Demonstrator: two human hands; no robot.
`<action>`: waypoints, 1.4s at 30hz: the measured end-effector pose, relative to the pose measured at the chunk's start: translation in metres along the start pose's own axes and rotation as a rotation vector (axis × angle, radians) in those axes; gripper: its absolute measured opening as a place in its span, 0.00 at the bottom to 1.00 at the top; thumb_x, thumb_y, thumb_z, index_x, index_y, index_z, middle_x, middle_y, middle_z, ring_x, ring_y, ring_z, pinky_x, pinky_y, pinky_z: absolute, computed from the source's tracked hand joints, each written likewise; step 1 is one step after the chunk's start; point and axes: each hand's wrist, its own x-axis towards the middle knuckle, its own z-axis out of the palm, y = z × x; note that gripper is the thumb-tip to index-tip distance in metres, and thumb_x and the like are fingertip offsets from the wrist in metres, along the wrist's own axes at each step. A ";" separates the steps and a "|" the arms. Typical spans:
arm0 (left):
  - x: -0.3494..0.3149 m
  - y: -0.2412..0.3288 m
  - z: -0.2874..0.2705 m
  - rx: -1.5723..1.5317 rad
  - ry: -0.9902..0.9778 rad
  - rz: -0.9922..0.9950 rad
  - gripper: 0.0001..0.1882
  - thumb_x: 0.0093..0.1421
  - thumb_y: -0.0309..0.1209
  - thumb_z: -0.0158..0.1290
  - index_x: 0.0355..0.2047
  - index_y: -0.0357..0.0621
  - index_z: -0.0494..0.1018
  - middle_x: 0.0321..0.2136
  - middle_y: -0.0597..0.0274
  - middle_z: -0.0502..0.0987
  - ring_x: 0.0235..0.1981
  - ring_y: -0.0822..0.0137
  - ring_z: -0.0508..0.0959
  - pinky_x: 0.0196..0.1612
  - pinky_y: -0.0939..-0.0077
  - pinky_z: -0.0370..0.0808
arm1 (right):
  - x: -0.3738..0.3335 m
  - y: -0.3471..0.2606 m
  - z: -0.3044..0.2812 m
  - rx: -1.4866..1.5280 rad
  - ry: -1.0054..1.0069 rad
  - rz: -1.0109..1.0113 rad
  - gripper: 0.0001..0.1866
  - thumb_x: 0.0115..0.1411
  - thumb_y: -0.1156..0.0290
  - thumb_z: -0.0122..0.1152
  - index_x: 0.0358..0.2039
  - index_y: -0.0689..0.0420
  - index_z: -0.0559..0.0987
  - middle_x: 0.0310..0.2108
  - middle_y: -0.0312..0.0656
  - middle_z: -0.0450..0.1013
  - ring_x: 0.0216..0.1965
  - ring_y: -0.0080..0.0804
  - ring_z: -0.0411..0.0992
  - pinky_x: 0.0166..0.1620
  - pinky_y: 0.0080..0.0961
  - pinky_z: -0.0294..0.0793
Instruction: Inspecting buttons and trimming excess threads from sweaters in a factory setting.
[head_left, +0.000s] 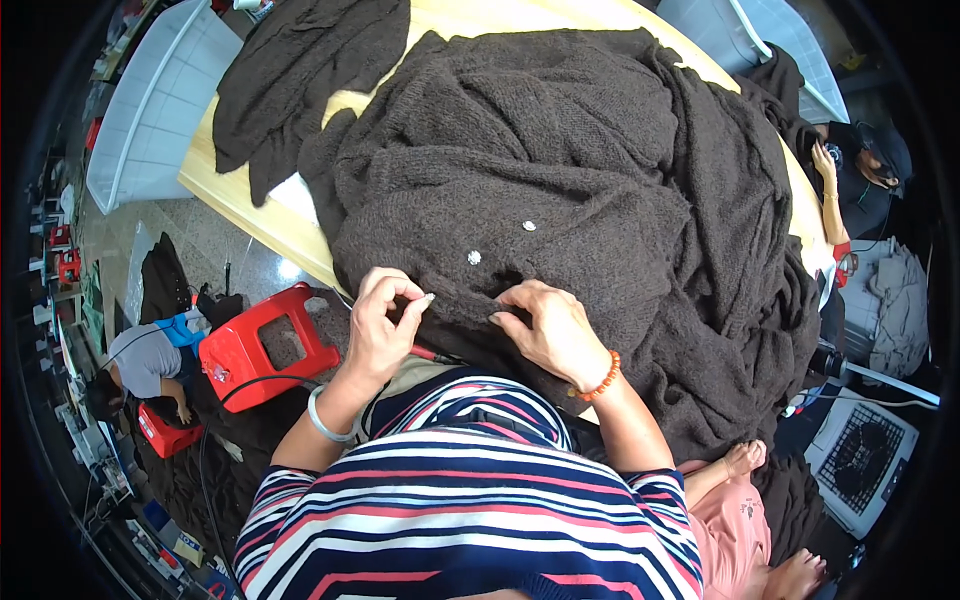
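A large dark brown knitted fabric point(520, 180) lies heaped over the table in front of me, its near edge hanging toward my lap. My left hand point(380, 325) is at the near edge with thumb and forefinger pinched together; whatever is between them is too small to make out. To its right, my right hand point(548, 335) grips a fold of the knit between thumb and curled fingers. On the cloth just beyond my hands sit a small whitish flower-like piece point(474, 257) and a similar piece point(529, 226) farther right.
Another dark knit piece point(310, 80) covers the table's point(240, 215) far left. Pale plastic bins point(165, 105) stand beyond the table. A red stool point(265, 345) is at my left. People sit at left and right; a bare-armed person in pink point(735, 530) is close by.
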 end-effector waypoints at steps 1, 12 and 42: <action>0.004 0.005 0.001 0.113 0.094 0.210 0.10 0.50 0.20 0.60 0.34 0.38 0.74 0.37 0.55 0.73 0.38 0.58 0.74 0.44 0.68 0.71 | -0.002 -0.001 -0.005 0.037 -0.018 0.016 0.11 0.54 0.72 0.66 0.36 0.64 0.80 0.33 0.50 0.77 0.32 0.44 0.77 0.37 0.32 0.75; 0.031 0.021 0.022 -0.207 -0.394 0.207 0.06 0.51 0.27 0.61 0.30 0.41 0.78 0.22 0.60 0.77 0.25 0.61 0.77 0.36 0.70 0.71 | -0.003 -0.006 -0.014 0.331 -0.061 -0.042 0.07 0.58 0.76 0.65 0.37 0.63 0.82 0.28 0.41 0.76 0.26 0.24 0.75 0.31 0.20 0.74; 0.045 0.001 0.050 0.194 -0.180 0.383 0.05 0.55 0.24 0.58 0.32 0.38 0.73 0.28 0.53 0.74 0.28 0.49 0.77 0.30 0.60 0.74 | -0.015 -0.007 0.019 0.038 0.046 -0.170 0.08 0.54 0.77 0.61 0.35 0.61 0.76 0.31 0.47 0.73 0.30 0.47 0.75 0.33 0.36 0.76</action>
